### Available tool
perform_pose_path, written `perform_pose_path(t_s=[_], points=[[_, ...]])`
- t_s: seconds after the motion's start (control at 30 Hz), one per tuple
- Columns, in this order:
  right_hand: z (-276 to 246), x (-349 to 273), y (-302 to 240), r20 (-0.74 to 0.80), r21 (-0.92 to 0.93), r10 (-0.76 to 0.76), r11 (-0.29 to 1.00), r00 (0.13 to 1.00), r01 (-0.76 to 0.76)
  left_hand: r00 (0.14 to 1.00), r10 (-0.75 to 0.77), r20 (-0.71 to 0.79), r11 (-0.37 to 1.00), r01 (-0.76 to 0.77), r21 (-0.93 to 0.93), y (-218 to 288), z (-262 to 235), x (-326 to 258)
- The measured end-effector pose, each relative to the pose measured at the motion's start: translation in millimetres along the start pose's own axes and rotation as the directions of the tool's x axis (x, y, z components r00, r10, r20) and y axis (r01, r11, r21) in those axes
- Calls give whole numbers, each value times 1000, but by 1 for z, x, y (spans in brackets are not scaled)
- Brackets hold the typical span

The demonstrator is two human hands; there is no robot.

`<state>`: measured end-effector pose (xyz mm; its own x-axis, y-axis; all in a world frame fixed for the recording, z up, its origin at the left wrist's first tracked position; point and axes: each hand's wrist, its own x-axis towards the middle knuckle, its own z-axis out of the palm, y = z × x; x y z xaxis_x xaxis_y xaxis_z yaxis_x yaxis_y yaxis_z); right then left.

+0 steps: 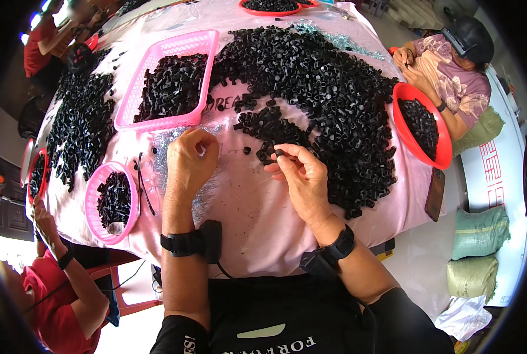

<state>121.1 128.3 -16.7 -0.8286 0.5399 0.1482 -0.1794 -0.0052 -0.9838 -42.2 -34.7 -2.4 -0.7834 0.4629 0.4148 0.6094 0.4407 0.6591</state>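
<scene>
Black cap (280, 153) pinched in right hand (301, 177) grip, left hand (189, 159) curled shut beside

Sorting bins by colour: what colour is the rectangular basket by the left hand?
Pink basket, clearest in the head view.

Hands (245, 168) — black caps (322, 94), pink table (257, 218)

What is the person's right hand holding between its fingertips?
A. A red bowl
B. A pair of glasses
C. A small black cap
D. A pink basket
C: the right hand pinches a small black cap between thumb and fingers, beside the big pile of black caps on the pink-covered table.
</scene>
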Motion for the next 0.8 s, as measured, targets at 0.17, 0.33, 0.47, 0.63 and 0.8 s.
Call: perform_pose_path(t_s=[0.17,0.33,0.47,0.63,0.8], points=[[0,0,-4,-4,26,96,995,995,-96,970,50,238,999,-44,-32,0,-14,-4],[-1,0,-2,7,-12,85,996,996,-85,949,93,301,994,-105,22,1,-13,-4],[1,0,-2,12,-29,86,996,996,-86,950,168,264,981,-186,46,2,-9,-6],[1,0,-2,8,-19,82,996,997,-82,975,151,160,980,-127,-153,15,-4,-3],[3,0,-1,11,-66,76,995,997,-75,965,151,214,969,-101,-226,30,0,-4]])
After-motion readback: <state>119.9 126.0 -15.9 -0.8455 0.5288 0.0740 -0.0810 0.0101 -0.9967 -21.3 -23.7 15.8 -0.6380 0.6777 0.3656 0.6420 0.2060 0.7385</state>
